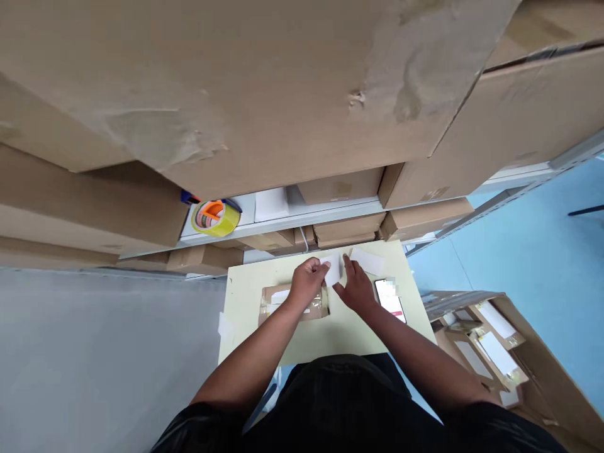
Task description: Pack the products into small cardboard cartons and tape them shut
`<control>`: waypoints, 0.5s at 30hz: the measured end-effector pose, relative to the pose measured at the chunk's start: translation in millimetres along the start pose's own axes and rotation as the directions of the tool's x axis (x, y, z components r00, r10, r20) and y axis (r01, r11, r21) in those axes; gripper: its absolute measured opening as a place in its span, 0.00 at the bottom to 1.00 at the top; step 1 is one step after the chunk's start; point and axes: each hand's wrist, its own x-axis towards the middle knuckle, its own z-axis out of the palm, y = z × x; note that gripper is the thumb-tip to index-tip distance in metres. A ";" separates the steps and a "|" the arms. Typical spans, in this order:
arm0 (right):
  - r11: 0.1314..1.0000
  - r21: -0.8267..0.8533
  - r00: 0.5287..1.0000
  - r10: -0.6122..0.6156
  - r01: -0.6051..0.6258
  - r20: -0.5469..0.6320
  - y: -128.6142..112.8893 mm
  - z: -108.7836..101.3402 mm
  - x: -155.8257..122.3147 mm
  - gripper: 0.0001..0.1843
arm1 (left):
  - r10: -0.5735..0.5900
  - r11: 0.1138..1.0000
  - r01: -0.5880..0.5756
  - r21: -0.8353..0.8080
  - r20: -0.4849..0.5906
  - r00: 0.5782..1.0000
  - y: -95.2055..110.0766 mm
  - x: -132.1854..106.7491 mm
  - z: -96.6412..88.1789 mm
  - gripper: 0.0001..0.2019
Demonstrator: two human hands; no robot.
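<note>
A small white paper label (332,270) is pinched between the thumb and fingers of my left hand (307,281). My right hand (357,288) is just right of the label, its thumb and fingers apart and holding nothing. Below my left hand a small taped cardboard box (306,313) lies on the pale table (306,346), partly covered by that hand and forearm. White labels are on the top of this box. Behind my right hand lies another white paper (370,262). A phone (391,302) with a lit screen rests to the right.
A shelf (283,221) behind the table carries large cardboard boxes (283,94) that overhang the view. On it sits a yellow tape roll (216,218) with an orange part. An open carton (542,371) of labelled small boxes stands on the floor at right.
</note>
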 end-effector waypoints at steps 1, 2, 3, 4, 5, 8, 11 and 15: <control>0.997 0.082 1.000 -0.003 0.003 -0.011 -8.3 -3.8 -5.3 0.31 | -0.008 0.999 0.011 -0.053 0.061 0.998 3.8 -9.9 1.3 0.21; 0.985 0.172 1.000 0.013 -0.011 -0.013 -15.5 -8.0 -9.4 0.24 | 0.002 0.995 0.010 -0.097 0.121 0.993 7.1 -19.9 1.5 0.21; 0.962 0.271 0.999 0.048 -0.045 -0.006 -22.1 -12.8 -12.8 0.19 | 0.031 0.992 -0.010 -0.129 0.164 0.986 9.9 -29.9 0.2 0.21; 0.922 0.375 0.994 0.104 -0.101 0.011 -28.1 -17.9 -15.6 0.17 | 0.072 0.989 -0.047 -0.141 0.178 0.981 11.9 -39.6 -2.5 0.21; 0.862 0.478 0.984 0.173 -0.170 0.038 -33.9 -23.2 -18.2 0.18 | 0.116 0.987 -0.095 -0.132 0.158 0.981 13.1 -48.7 -6.8 0.21; 0.601 0.729 0.934 0.322 -0.328 0.155 -52.1 -38.7 -26.1 0.22 | 0.179 0.983 -0.182 -0.040 -0.057 0.982 12.2 -69.8 -27.3 0.16; 0.383 0.846 0.908 0.342 -0.370 0.242 -75.2 -48.7 -34.5 0.18 | 0.094 0.984 -0.112 -0.140 -0.130 0.987 5.5 -81.3 -54.0 0.13; 0.289 0.879 0.907 0.305 -0.378 0.289 -114.2 -47.6 -47.4 0.15 | 0.042 0.928 0.010 -0.373 0.133 0.990 -6.0 -92.9 -88.8 0.13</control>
